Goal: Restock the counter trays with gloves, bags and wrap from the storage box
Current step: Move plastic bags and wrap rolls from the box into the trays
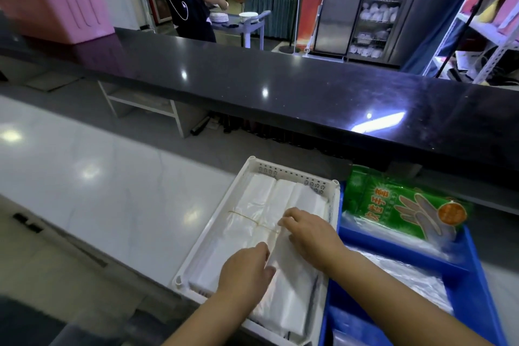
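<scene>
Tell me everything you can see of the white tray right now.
The white tray is a shallow rectangular plastic basket with perforated walls and corner posts. It sits on the pale counter, its right side against the blue bin. It holds bundles of clear plastic bags, one tied with a rubber band. The left hand and right hand rest on the bags.

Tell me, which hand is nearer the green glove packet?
Right. The right hand rests on the bagged bundles in the white tray beside the green glove packet; the left hand lies farther left.

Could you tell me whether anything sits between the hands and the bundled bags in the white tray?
Nothing visible does: the left hand and right hand already rest on the bundled bags lying in the white tray.
</scene>
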Available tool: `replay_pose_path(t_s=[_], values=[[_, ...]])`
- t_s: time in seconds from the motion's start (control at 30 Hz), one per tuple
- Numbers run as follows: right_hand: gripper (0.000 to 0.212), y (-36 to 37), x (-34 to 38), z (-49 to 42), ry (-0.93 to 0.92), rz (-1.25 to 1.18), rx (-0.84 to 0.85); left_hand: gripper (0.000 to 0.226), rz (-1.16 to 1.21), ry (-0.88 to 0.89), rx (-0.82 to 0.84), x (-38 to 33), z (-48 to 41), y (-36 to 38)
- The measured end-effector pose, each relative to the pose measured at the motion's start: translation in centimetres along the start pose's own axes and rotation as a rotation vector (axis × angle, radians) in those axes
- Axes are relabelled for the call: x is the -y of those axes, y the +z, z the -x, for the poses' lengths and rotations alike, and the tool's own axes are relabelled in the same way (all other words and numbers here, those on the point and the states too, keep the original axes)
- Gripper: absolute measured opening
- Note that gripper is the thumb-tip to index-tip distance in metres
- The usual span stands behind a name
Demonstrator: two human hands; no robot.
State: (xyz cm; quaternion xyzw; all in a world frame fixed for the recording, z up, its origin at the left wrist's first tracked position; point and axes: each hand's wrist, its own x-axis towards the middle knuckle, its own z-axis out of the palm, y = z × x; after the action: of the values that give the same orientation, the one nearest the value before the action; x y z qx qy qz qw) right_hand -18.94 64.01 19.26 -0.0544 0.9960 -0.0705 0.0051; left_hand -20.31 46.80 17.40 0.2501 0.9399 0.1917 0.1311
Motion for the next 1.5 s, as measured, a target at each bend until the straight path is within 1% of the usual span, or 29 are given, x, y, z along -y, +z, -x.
replay_pose_path(t_s=[0.13,0.27,0.37,0.43,0.5,0.6,0.7,0.83,1.0,1.13,1.3,1.4,1.5], values=[[0.037,0.0,-0.3,-1.0,-0.008,-0.056,-0.084,0.014,0.048,-0.049,-0.007,-0.8,-0.4,0.4],[0.036,0.2,0.2,-2.3,-0.055,-0.101,-0.125,0.025,0.053,-0.131,-0.018,0.1,0.2,0.1],[0.033,0.3,1.8,-3.2,-0.115,-0.130,-0.142,0.019,0.024,-0.209,-0.035,2.2,2.2,-0.8],[0.028,0.1,3.8,-3.6,-0.152,-0.170,-0.156,0.013,0.009,-0.274,-0.104,3.9,4.2,-1.9],[0.026,-0.2,6.5,-3.8,-0.194,-0.201,-0.156,0.005,0.022,-0.347,-0.221,5.7,6.3,-3.5],[0.024,-0.9,11.1,-3.7,-0.291,-0.222,-0.156,0.007,0.028,-0.423,-0.417,8.4,10.0,-6.0],[0.023,-1.3,16.0,-3.4,-0.399,-0.213,-0.154,0.008,0.028,-0.521,-0.526,12.0,14.5,-8.0],[0.024,0.0,23.4,-3.2,-0.503,-0.190,-0.055,0.009,0.018,-0.650,-0.587,18.1,21.3,-8.9],[0.023,3.8,33.1,-1.9,-0.624,-0.142,0.057,0.008,0.065,-0.812,-0.577,25.6,30.7,-8.0],[0.023,8.3,38.6,-0.4,-0.645,-0.059,0.138,0.009,0.087,-0.917,-0.553,30.1,37.3,-6.5],[0.022,14.6,42.8,2.6,-0.598,-0.007,0.360,0.006,0.172,-1.035,-0.473,34.3,43.7,-3.9],[0.023,18.1,43.5,4.3,-0.555,0.016,0.499,0.007,0.198,-1.041,-0.428,35.9,45.4,-2.0],[0.022,21.3,43.4,5.1,-0.527,0.047,0.598,0.007,0.266,-1.053,-0.402,36.9,45.7,0.3]])
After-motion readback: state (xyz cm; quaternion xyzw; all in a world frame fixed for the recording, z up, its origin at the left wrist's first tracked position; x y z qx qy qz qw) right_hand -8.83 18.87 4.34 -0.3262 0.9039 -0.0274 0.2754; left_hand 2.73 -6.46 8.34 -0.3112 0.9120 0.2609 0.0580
